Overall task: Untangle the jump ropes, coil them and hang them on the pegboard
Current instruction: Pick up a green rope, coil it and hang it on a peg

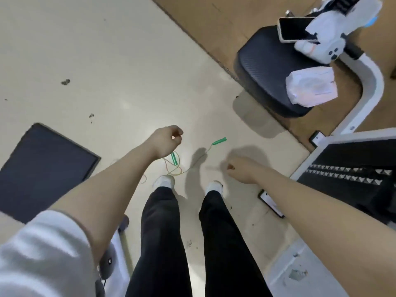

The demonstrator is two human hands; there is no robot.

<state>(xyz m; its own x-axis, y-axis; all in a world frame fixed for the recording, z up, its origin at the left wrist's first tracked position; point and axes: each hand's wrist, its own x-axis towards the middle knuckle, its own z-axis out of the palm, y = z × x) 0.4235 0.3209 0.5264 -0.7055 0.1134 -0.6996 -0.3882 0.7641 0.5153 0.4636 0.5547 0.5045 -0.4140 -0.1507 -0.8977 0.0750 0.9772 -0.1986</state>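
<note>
Left hand [166, 139]: fingers curled in, seemingly pinching the thin yellow jump rope [171, 167] that hangs from it; the pinch itself is hard to make out.
Rope below the grip: loose loops on the pale floor [107, 61], just ahead of the white shoes [164, 181].
Green handles: one [174, 158] under the left hand among the loops, the other [219, 141] lying further right.
Right hand [237, 169]: apart from the rope, holding nothing; finger pose unclear.
Farther out: dark mat [45, 170] left of the grip, black padded seat [265, 76] beyond to the right, carrying a phone [294, 28].
</note>
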